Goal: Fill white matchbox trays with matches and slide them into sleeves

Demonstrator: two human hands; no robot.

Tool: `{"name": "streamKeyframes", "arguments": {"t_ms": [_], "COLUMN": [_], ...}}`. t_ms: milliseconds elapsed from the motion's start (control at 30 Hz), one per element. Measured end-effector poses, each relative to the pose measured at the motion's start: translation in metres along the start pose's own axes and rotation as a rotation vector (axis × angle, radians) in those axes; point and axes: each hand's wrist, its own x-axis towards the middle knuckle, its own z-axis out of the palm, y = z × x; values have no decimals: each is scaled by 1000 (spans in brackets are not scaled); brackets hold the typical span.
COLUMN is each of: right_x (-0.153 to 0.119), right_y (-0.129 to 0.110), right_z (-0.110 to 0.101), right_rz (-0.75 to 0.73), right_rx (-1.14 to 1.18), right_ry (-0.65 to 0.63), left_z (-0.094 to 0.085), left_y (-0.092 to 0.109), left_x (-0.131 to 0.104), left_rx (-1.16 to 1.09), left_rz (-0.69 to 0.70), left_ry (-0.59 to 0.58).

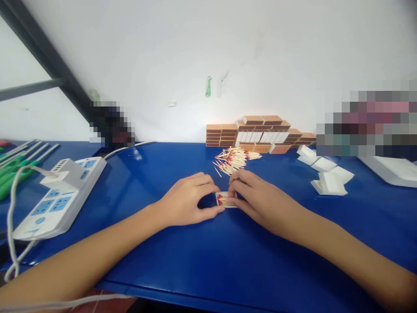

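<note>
A small white matchbox tray (227, 205) lies on the blue table with red-tipped matches (224, 200) inside it. My left hand (192, 199) holds the tray's left end between thumb and fingers. Over the tray's right part is my right hand (257, 198), its fingers bent and pressed together at the matches; whether it pinches a match is hidden. Just beyond the hands lies a loose pile of red-tipped matches (232, 161). Behind the pile, brown matchboxes (221, 135) stand stacked against the wall.
White empty trays (329, 183) sit to the right, near a larger white object (394, 170). On the left are a white power strip (61, 204) with a plug and cable, and green-handled tools (14, 174). The blue table's (195, 265) front edge runs below.
</note>
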Motion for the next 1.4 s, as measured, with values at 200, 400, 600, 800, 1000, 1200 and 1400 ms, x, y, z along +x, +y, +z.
{"name": "streamKeyframes", "arguments": {"t_ms": [200,400,600,800,1000,1200,1400], "right_x": [-2,-2,-2,-1,-3,-3,-1], "right_y": [4,10,5,-3,-1,-1,5], "right_z": [-2,-4,-2,4,-1,-2,-4], "right_rz": [-22,-11,9,-18,-32,-37,-43], "right_rx": [54,137,161,205,83,97,171], "right_ry": [47,-2,37,55,81,62,75], "left_z": [-1,-1,0,1,1,-1,-1], "left_y": [1,1,1,1,2,2,1], "left_x": [0,0,0,-1,-1,0,0], "left_rx": [4,1,-3,10,17,15,4], "left_rz": [5,-7,5,26,32,29,18], "left_ry": [3,-12,2,-2,0,-2,-1]}}
